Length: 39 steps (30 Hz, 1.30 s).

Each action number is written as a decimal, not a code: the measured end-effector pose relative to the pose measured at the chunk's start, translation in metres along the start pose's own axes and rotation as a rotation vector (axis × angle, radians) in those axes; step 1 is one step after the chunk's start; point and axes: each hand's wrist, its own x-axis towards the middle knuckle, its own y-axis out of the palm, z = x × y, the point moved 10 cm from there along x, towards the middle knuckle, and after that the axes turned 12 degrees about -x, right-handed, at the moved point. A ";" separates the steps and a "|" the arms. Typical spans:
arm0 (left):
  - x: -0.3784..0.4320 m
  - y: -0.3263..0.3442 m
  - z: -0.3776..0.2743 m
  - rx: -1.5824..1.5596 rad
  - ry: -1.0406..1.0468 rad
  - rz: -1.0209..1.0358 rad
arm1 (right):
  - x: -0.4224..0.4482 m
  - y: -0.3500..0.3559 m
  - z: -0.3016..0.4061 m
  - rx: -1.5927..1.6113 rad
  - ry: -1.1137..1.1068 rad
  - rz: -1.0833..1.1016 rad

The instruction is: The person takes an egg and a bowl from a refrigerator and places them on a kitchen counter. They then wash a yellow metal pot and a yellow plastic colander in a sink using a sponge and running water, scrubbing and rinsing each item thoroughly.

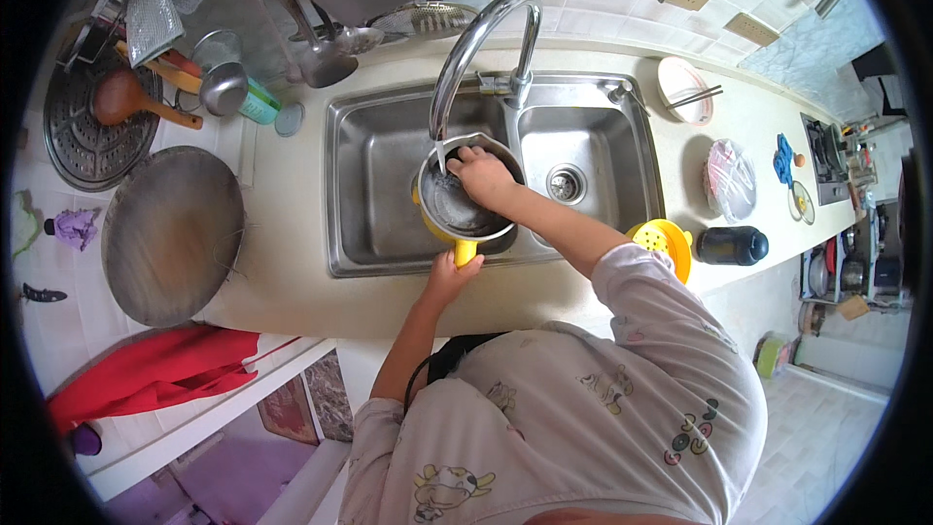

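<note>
My left hand (450,277) grips the yellow handle (465,252) of a small cooking pot (450,205) held over the left basin (379,189) of a stainless-steel double sink. Water (440,154) runs from the chrome gooseneck faucet (446,76) into the pot, and some water shows on its bottom. Inside the pot, my right hand (484,176) rests with curled fingers near the far wall. Whether those fingers hold anything is hidden. The pot's outside shows yellow at its left edge.
Right of the sink are a yellow perforated basket (679,248), a dark bottle (732,245), a plastic-covered bowl (731,179) and a bowl with chopsticks (679,84). A large round wok or lid (173,237) leans at left. Ladles (328,67) hang behind the sink.
</note>
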 end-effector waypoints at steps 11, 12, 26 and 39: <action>-0.024 0.009 -0.012 0.078 -0.126 -0.023 | -0.063 0.028 0.054 -0.118 -0.618 0.123; -0.022 0.002 -0.014 -0.006 -0.114 -0.066 | -0.051 0.030 0.047 -0.171 -0.545 0.124; -0.035 -0.010 0.013 -0.110 -0.099 -0.170 | -0.054 0.049 0.041 -0.312 -0.485 0.524; -0.040 -0.012 0.026 0.042 0.044 -0.179 | -0.074 0.052 0.078 -0.160 -0.703 0.531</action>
